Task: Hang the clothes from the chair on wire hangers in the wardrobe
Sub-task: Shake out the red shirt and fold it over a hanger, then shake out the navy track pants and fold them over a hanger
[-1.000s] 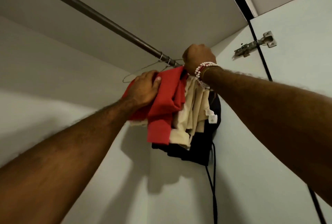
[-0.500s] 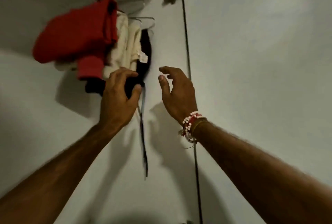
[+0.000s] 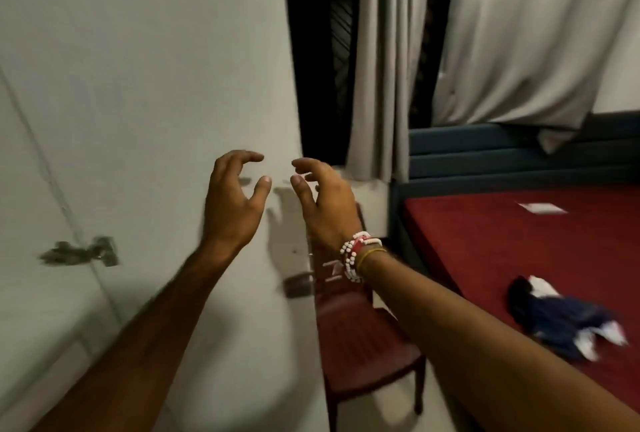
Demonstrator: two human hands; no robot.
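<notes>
Clothes on bed | well apart from left grip, right grip

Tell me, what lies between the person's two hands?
Nothing. In the head view the gap between the left hand and the right hand is bare; only the white wardrobe door shows behind it, and neither hand holds anything.

The chair is dark red plastic. It stands upright on the floor, just beside the edge of the white wardrobe door. The door is open and has a metal hinge low on its left side. A crumpled dark blue and white piece of clothing lies on the red bed, well apart from the chair.
</notes>
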